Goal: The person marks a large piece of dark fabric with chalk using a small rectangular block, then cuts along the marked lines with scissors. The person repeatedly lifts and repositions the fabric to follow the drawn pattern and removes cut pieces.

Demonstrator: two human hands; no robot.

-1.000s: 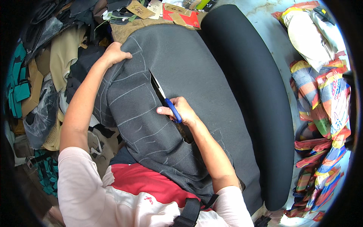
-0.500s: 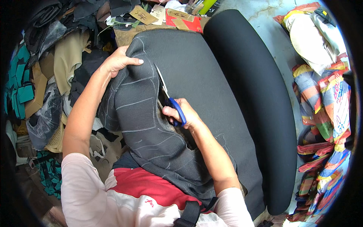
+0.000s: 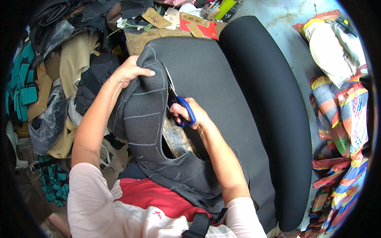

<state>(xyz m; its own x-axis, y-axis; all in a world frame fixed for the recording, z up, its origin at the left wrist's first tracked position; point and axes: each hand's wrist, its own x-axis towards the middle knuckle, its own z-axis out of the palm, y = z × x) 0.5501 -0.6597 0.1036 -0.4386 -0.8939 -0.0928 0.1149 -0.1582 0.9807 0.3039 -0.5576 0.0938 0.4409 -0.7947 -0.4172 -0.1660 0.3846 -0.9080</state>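
Note:
A dark grey sheet of thick fabric (image 3: 206, 63) lies over a worn wooden table (image 3: 174, 139), its left part marked with pale chalk lines. My left hand (image 3: 133, 72) grips the folded far left edge of that sheet, thumb on top. In my right hand (image 3: 192, 113) is a pair of scissors (image 3: 186, 105) with blue handles, my fingers through the loops. Their blades lie along the cut line in the fabric and point away from me. Below the scissors the cut gapes, and bare wood shows through it. The lower blade is mostly hidden by the cloth.
A thick black roll of material (image 3: 266, 111) lies along the sheet's right side. Cardboard tags (image 3: 156, 18) and a red card (image 3: 198, 27) sit at the far edge. Scraps and a beige cloth (image 3: 77, 59) are heaped at left; striped sacks (image 3: 329, 103) stand at right.
The gap in the cut has widened, baring more wood. The scissor blades have come closer together. My left hand still grips the fabric, and the whole view has shifted slightly.

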